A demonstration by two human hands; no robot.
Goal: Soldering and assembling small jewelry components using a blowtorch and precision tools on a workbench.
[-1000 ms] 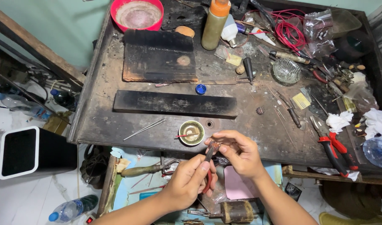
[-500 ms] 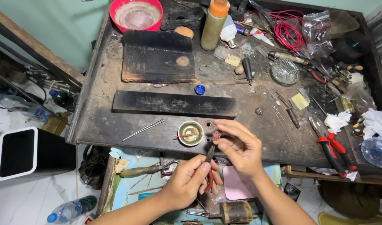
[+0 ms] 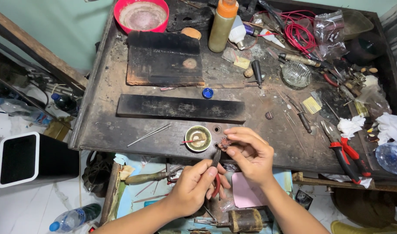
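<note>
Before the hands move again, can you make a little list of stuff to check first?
1. Right hand pinches the small spiky bead in its fingertips: ok.
2. Left hand grips the red-handled pliers, tip pointing up at the bead: ok.
3. Pliers tip actually touching the bead: cannot tell, too small.
4. Small round dish sits flat on the workbench, just left of the bead: ok.
5. Another spiky bead lies loose on the bench, away from the edge: ok.
6. Red-handled cutters lie at the bench's front edge: not ok.
</note>
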